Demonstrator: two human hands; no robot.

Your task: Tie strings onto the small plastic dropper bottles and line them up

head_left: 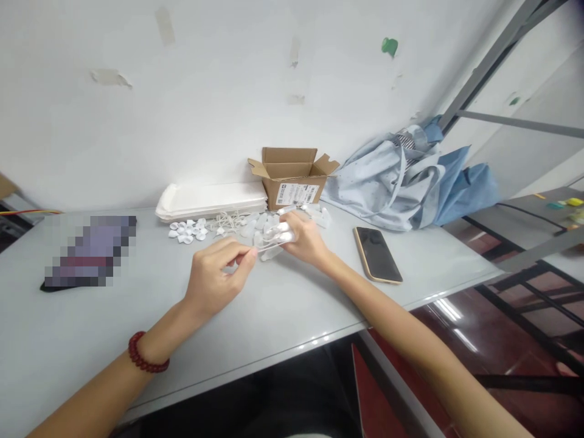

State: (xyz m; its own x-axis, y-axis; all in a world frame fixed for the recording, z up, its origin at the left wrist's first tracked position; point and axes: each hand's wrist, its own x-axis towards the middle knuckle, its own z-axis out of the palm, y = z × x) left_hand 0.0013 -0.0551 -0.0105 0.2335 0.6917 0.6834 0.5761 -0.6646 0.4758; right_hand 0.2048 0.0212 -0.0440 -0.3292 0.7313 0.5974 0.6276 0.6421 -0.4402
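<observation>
My left hand [218, 275] is closed in a pinch on the end of a thin white cord [268, 247]. That cord stretches to my right hand [306, 236], whose fingers are wrapped round small white plastic pieces [281, 231]; their exact kind is too small to tell. Around and under the right hand lie several translucent plastic pieces [320, 215], partly hidden by it. Just left of them is a loose heap of white cords [227, 221]. Several small white caps [188, 231] sit beyond my left hand.
An opened cardboard box [296, 188] stands against the wall beside a stack of white flat sheets [210, 201]. Light blue fabric bags [387, 176] slump at the right back. A phone [378, 254] lies on the right, a blurred-out device [91, 252] on the left of the grey table [283, 310].
</observation>
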